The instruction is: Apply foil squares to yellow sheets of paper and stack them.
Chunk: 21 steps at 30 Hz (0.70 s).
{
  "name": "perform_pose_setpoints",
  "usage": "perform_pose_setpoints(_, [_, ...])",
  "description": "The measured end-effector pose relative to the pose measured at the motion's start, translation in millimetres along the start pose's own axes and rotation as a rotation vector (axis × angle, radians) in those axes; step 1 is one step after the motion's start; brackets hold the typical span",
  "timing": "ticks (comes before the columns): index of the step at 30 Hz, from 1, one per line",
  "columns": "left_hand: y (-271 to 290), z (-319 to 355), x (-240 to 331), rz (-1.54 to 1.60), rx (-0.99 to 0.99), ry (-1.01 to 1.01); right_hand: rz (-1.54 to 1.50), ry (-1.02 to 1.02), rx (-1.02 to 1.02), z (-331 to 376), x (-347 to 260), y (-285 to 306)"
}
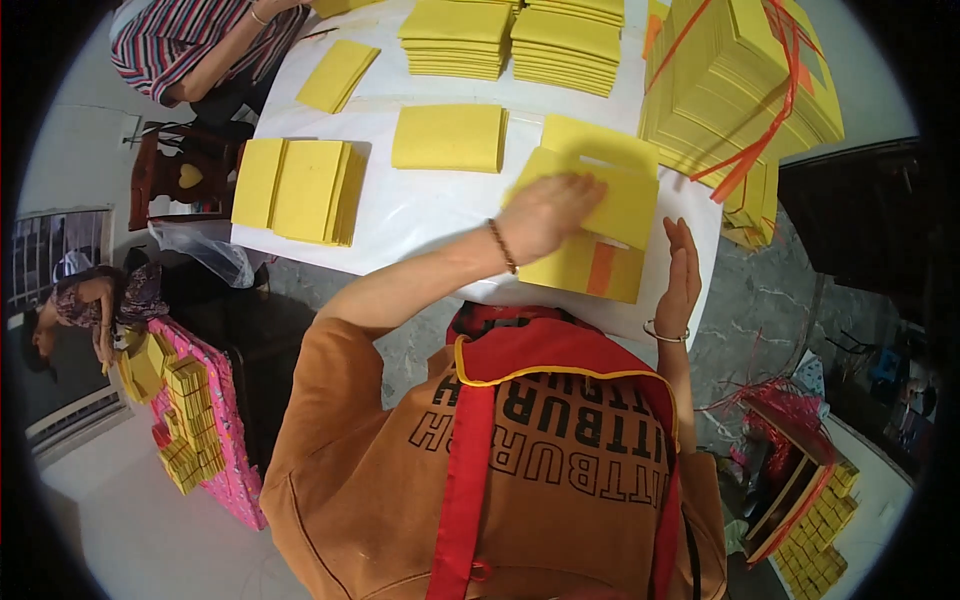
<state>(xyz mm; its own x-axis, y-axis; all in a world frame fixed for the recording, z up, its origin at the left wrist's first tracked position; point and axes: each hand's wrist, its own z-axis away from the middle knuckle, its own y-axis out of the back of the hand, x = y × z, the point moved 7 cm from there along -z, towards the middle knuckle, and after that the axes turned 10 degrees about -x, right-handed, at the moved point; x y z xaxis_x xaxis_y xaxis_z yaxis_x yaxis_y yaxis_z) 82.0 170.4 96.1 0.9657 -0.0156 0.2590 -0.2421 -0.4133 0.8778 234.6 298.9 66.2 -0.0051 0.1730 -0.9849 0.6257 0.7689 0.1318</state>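
Observation:
In front of me on the white-covered table lies a yellow paper stack (630,190) with a folded-looking upper layer. An orange strip (601,269) shows on its near part. My left hand (555,215) rests palm down across the paper, its slightly blurred fingers stretched to the right and pressing on the surface. My right hand (680,270) is held on edge just beyond the paper's right side, fingers extended and nothing in them. To the left of the paper lies a flat yellow folded bundle (448,138), touched by neither hand.
Fanned yellow paper bundles (312,190) lie at the table's left edge. Neat yellow stacks (455,40) stand at the back. A tall yellow pile (740,90) tied with red ribbon rises at right. Another person's arm (225,55) reaches in at far left; a second person (90,305) is farther left.

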Motion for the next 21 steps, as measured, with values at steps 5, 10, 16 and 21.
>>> perform_pose_setpoints(5, [58,46,-95,-0.451,0.137,0.204,0.187,-0.076,-0.056,10,10,-3])
perform_pose_setpoints(10, [7,97,-176,-0.440,-0.131,0.294,0.257,-0.089,-0.070,13,19,-12])
perform_pose_setpoints(16, [-22,101,-187,-0.420,-0.449,0.374,0.249,-0.142,-0.075,11,24,-13])
perform_pose_setpoints(21, [-32,106,-185,-0.409,-0.722,0.408,0.235,-0.151,-0.059,16,34,-11])
